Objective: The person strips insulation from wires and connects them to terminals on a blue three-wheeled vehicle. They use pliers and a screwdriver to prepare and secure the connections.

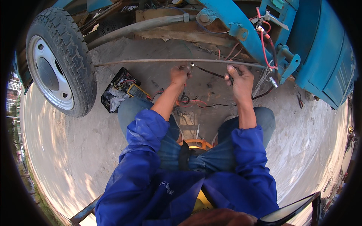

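My left hand (180, 75) is closed, its fingers curled just below a long thin metal rod. Whatever it holds is hidden by the fingers. Beside its fingertips is the bare metal lug of a dark cable (208, 71). This cable runs rightward to my right hand (240, 80), which pinches it between thumb and fingers. Past my right wrist, dark cable shows again, leading up toward the blue frame. Between my knees, thin red and black leads (194, 101) lie loosely looped near the ground. A yellow-edged multimeter (138, 91) leans by my left knee.
The metal rod (151, 61) crosses in front of my hands. A large tyred wheel (62, 64) stands left, with a black box (107, 98) of wires nearby. Blue frame parts (247, 32) carry red cables (263, 43) at right. Pliers (300, 101) lie on the ground.
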The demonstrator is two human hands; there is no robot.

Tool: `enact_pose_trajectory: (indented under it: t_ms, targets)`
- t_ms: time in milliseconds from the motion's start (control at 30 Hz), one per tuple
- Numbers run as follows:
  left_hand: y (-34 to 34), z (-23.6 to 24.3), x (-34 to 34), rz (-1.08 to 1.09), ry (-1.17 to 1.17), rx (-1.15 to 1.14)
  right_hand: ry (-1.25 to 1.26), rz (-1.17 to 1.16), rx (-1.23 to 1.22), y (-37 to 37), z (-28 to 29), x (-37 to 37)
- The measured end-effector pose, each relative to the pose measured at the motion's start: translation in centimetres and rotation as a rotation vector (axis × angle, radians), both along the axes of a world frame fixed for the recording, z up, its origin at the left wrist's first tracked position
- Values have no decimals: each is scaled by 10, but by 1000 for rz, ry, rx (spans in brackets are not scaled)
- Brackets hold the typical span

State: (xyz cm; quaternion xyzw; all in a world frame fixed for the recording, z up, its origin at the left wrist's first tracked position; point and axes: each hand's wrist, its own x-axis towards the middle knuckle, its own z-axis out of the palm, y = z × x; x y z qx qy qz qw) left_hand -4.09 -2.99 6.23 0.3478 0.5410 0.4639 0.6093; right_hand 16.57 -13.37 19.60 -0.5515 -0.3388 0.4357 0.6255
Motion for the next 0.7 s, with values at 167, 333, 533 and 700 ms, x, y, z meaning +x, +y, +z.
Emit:
enact_pose_trajectory:
  t_ms: [167, 333, 533, 700]
  targets:
    - [6, -30, 6, 4, -91, -63, -2, -5, -3, -2, 2, 0]
    - [18, -46, 5, -115, -4, -58, 32, -7, -10, -2, 1, 2]
    - [30, -53, 10, -89, -142, -70, 62, -7, -4, -1, 0, 2]
    - [32, -55, 17, -38, -195, -183, 57, 0, -1, -2, -2, 4]
